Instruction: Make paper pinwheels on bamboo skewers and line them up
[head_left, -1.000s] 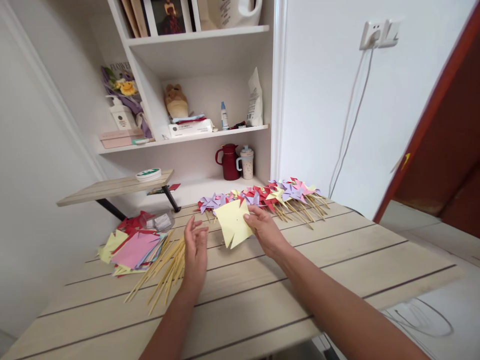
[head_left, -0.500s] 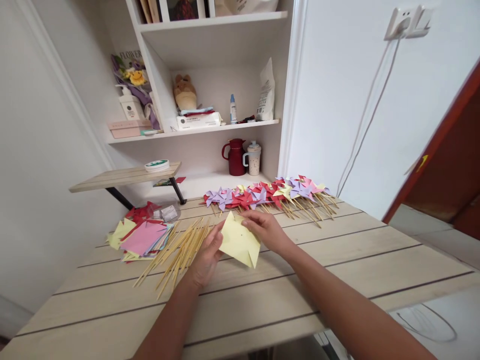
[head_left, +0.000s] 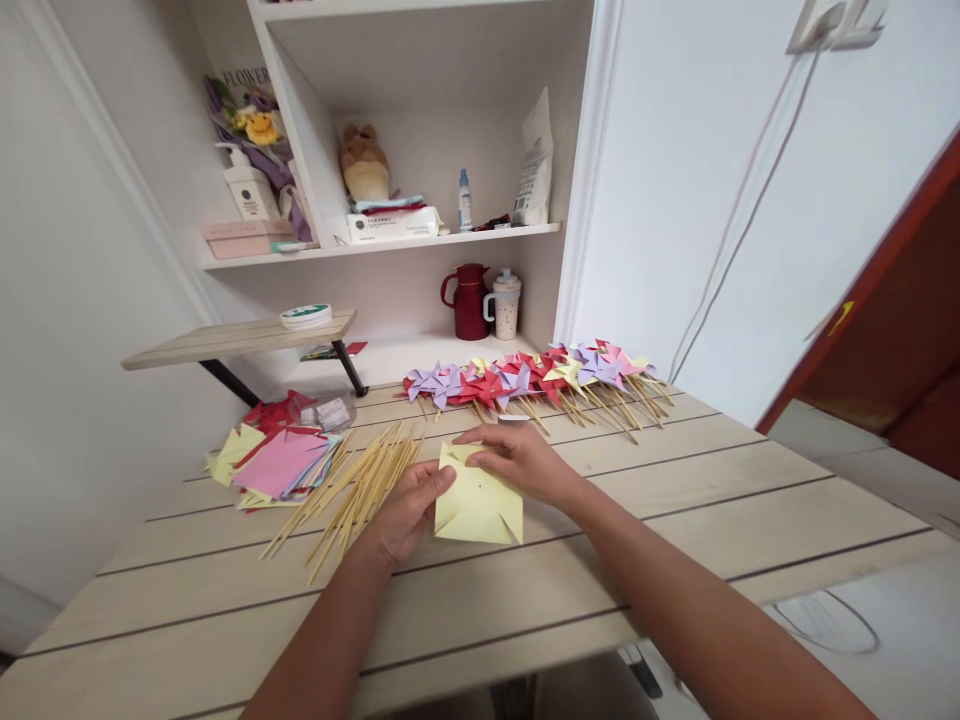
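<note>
- Yellow paper square (head_left: pixel 478 505), cut in from its corners, lies flat on the wooden bench (head_left: pixel 675 520) between the person's two hands, near the front middle of the boards.
- Left hand (head_left: pixel 409 510) touches the sheet's left edge, with the fingers curled lightly against the paper; it looks like a soft pinch, not a firm grip.
- Right hand (head_left: pixel 517 462) rests on the sheet's upper edge, palm down, fingers spread along the top and pressing the paper to the bench.
- Handling, as a judgement: the sheet is very light and thin, limp enough to bend at a touch and easy to crease or tear at the cuts, so it is best held near the uncut centre or pinched at one flap tip, never dragged by a corner.
- Bamboo sticks (head_left: pixel 352 490) lie in a loose bundle just left of the left hand, stiff and slender, likely to roll.
- Stack of coloured paper (head_left: pixel 277 465) sits further left, beside the sticks.
- Finished pinwheels (head_left: pixel 525 378) in red, purple, pink and yellow lie in a row along the bench's far edge, well apart from the hands.
</note>
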